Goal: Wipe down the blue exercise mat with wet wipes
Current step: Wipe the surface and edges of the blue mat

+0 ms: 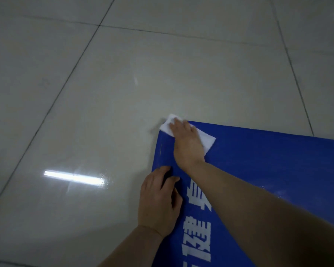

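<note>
Blue mat [268, 170] lies on the tiled floor [104, 83]. Your right hand [188, 143] has flat fingers pressing a white wipe [208, 138] onto its corner. Your left hand [159, 201] pins the edge, fingers slightly curled.

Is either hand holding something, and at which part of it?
The right hand presses flat on the middle of the wipe at the mat corner. The left hand rests on the mat's left edge, fingers curled; a real grip cannot be told.
</note>
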Action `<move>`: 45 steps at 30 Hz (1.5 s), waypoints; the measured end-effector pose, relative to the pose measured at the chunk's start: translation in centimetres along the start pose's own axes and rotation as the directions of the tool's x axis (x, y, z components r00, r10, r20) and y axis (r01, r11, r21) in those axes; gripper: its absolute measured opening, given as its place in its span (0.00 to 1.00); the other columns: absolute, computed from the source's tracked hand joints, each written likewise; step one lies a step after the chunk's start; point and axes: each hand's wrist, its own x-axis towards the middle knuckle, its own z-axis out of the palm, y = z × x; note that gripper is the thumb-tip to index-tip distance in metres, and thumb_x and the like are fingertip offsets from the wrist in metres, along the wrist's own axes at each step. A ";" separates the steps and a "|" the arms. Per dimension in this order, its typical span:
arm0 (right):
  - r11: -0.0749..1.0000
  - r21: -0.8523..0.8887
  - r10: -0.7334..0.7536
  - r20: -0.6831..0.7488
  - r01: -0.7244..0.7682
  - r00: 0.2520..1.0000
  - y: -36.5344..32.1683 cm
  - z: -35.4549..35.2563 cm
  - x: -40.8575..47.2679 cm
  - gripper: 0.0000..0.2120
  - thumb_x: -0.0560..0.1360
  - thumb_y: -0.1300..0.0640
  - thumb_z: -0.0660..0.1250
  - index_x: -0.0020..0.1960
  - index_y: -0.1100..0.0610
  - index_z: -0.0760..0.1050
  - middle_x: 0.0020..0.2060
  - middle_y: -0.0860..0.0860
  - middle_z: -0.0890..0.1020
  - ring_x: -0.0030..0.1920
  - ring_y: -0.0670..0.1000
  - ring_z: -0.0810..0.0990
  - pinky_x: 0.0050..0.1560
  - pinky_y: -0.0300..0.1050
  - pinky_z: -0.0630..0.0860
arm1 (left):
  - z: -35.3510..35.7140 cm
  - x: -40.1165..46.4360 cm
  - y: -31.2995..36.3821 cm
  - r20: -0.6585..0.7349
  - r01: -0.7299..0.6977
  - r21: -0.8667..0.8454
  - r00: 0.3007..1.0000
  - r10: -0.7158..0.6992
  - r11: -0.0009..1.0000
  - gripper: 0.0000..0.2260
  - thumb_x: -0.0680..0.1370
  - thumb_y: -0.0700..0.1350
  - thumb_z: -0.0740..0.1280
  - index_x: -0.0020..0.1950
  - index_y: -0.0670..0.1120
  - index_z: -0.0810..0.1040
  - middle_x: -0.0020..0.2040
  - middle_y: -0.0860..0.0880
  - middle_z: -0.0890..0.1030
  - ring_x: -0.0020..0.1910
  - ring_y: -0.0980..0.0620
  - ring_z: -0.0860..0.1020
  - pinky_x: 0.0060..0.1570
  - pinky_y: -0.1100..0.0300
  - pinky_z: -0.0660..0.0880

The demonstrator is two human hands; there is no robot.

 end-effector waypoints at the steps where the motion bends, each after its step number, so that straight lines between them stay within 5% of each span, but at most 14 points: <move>1: 0.991 -0.005 -0.133 0.041 0.133 0.990 -0.3 0.1 -0.1 0.34 0.76 0.67 0.56 0.78 0.51 0.50 0.78 0.49 0.48 0.77 0.52 0.44 0.74 0.45 0.41 | 0.0 0.0 -0.1 0.004 0.000 0.002 1.000 0.000 1.000 0.14 0.73 0.45 0.59 0.53 0.43 0.80 0.61 0.44 0.77 0.59 0.44 0.76 0.57 0.45 0.74; 4: 0.944 0.012 -0.328 0.121 0.329 0.937 -0.1 -0.5 -0.5 0.36 0.74 0.69 0.58 0.77 0.51 0.53 0.78 0.49 0.48 0.77 0.52 0.43 0.74 0.45 0.40 | 0.2 0.0 -0.3 0.001 0.001 0.004 1.000 -0.001 1.000 0.14 0.73 0.46 0.60 0.53 0.44 0.80 0.61 0.44 0.76 0.60 0.44 0.75 0.56 0.44 0.74; 7: 0.944 0.086 -0.325 0.094 0.318 0.941 1.3 -1.3 -1.3 0.35 0.74 0.72 0.55 0.77 0.53 0.52 0.78 0.49 0.48 0.77 0.49 0.43 0.71 0.37 0.34 | 0.3 -0.1 -0.4 0.001 -0.004 0.003 1.000 0.004 1.000 0.14 0.73 0.46 0.60 0.53 0.44 0.80 0.62 0.45 0.76 0.59 0.44 0.75 0.57 0.45 0.74; 10: 0.983 0.183 -0.027 -0.019 0.030 0.999 4.4 -2.1 -3.1 0.32 0.76 0.74 0.53 0.77 0.55 0.54 0.77 0.50 0.52 0.77 0.50 0.49 0.73 0.37 0.39 | 0.5 -0.1 -0.4 -0.008 0.006 -0.013 1.000 -0.006 1.000 0.14 0.73 0.46 0.60 0.53 0.45 0.80 0.62 0.45 0.75 0.59 0.46 0.74 0.58 0.46 0.73; 13: 0.916 0.248 0.348 -0.100 -0.315 0.932 6.7 -2.6 -4.6 0.27 0.78 0.70 0.53 0.76 0.59 0.57 0.76 0.53 0.57 0.76 0.52 0.53 0.75 0.43 0.47 | 0.6 -0.1 -0.4 -0.019 0.020 -0.014 1.000 -0.021 1.000 0.13 0.73 0.46 0.60 0.53 0.45 0.80 0.62 0.46 0.75 0.59 0.46 0.74 0.57 0.46 0.74; 16: 0.845 0.357 0.462 -0.110 -0.399 0.880 4.8 -1.9 -3.4 0.19 0.82 0.61 0.52 0.72 0.59 0.63 0.72 0.57 0.64 0.72 0.57 0.62 0.71 0.51 0.60 | 0.6 -0.1 -0.4 -0.017 0.013 -0.003 1.000 -0.013 1.000 0.13 0.73 0.46 0.59 0.53 0.45 0.80 0.62 0.46 0.75 0.59 0.45 0.75 0.57 0.45 0.74; 19: 0.904 0.340 0.316 -0.124 -0.259 0.941 0.9 -1.9 -1.2 0.16 0.83 0.54 0.51 0.68 0.56 0.67 0.64 0.57 0.70 0.61 0.58 0.70 0.54 0.50 0.70 | 0.5 -0.1 -0.5 -0.008 -0.011 0.002 1.000 0.011 1.000 0.14 0.73 0.46 0.59 0.53 0.45 0.79 0.62 0.46 0.75 0.59 0.44 0.75 0.58 0.46 0.74; 21: 0.968 0.246 0.082 -0.097 -0.056 0.992 -0.9 -1.7 -0.4 0.17 0.83 0.54 0.52 0.70 0.54 0.67 0.68 0.55 0.68 0.67 0.59 0.65 0.62 0.51 0.65 | 0.5 -0.1 -0.5 -0.014 -0.016 0.001 1.000 0.016 1.000 0.14 0.74 0.46 0.59 0.53 0.44 0.80 0.61 0.45 0.76 0.59 0.44 0.75 0.58 0.47 0.73; 23: 0.990 0.135 -0.051 0.007 0.050 0.999 -1.3 -1.4 0.0 0.22 0.83 0.49 0.46 0.76 0.51 0.59 0.77 0.50 0.55 0.76 0.54 0.49 0.74 0.48 0.47 | 0.5 0.0 -0.5 -0.029 -0.014 -0.004 0.999 0.014 1.000 0.13 0.75 0.47 0.60 0.52 0.44 0.81 0.60 0.44 0.77 0.59 0.45 0.76 0.58 0.48 0.73; 27: 0.995 0.080 -0.074 0.134 0.063 0.988 0.5 -1.1 -0.4 0.28 0.81 0.41 0.43 0.78 0.48 0.42 0.77 0.47 0.40 0.76 0.48 0.37 0.73 0.46 0.35 | 0.5 0.0 -0.3 -0.046 -0.018 0.004 0.999 0.018 1.000 0.14 0.76 0.48 0.59 0.52 0.44 0.81 0.60 0.44 0.77 0.57 0.44 0.77 0.56 0.47 0.75; 31: 0.996 0.004 -0.085 0.087 0.085 0.993 1.5 -1.7 0.0 0.25 0.82 0.46 0.48 0.78 0.48 0.49 0.78 0.49 0.47 0.77 0.50 0.46 0.74 0.47 0.46 | 0.4 0.1 -0.2 -0.064 -0.010 0.022 0.998 0.011 1.000 0.15 0.75 0.48 0.59 0.51 0.43 0.82 0.59 0.43 0.78 0.55 0.42 0.78 0.55 0.45 0.76; 39: 0.976 -0.128 -0.160 0.128 0.176 0.979 2.1 -1.1 0.4 0.25 0.83 0.50 0.42 0.78 0.52 0.41 0.77 0.49 0.41 0.77 0.51 0.40 0.74 0.51 0.40 | 0.5 0.0 -0.4 -0.046 -0.012 0.005 0.999 0.012 1.000 0.13 0.75 0.47 0.60 0.51 0.45 0.81 0.60 0.45 0.77 0.56 0.45 0.77 0.56 0.48 0.74; 42: 0.989 -0.139 0.052 0.026 -0.047 0.998 5.1 -1.4 -1.7 0.24 0.83 0.54 0.43 0.78 0.55 0.44 0.78 0.51 0.46 0.77 0.52 0.44 0.74 0.49 0.42 | 0.6 -0.1 -0.5 -0.031 0.001 -0.013 1.000 -0.001 1.000 0.13 0.75 0.48 0.60 0.52 0.45 0.81 0.61 0.46 0.76 0.57 0.46 0.75 0.57 0.47 0.74; 45: 0.910 -0.117 0.395 -0.039 -0.397 0.918 7.4 -2.0 -3.8 0.24 0.83 0.53 0.42 0.78 0.56 0.45 0.78 0.52 0.48 0.77 0.53 0.45 0.75 0.49 0.43 | 0.7 -0.2 -0.5 -0.020 0.020 -0.012 1.000 -0.020 1.000 0.13 0.76 0.48 0.59 0.52 0.46 0.80 0.62 0.47 0.75 0.59 0.48 0.74 0.58 0.48 0.73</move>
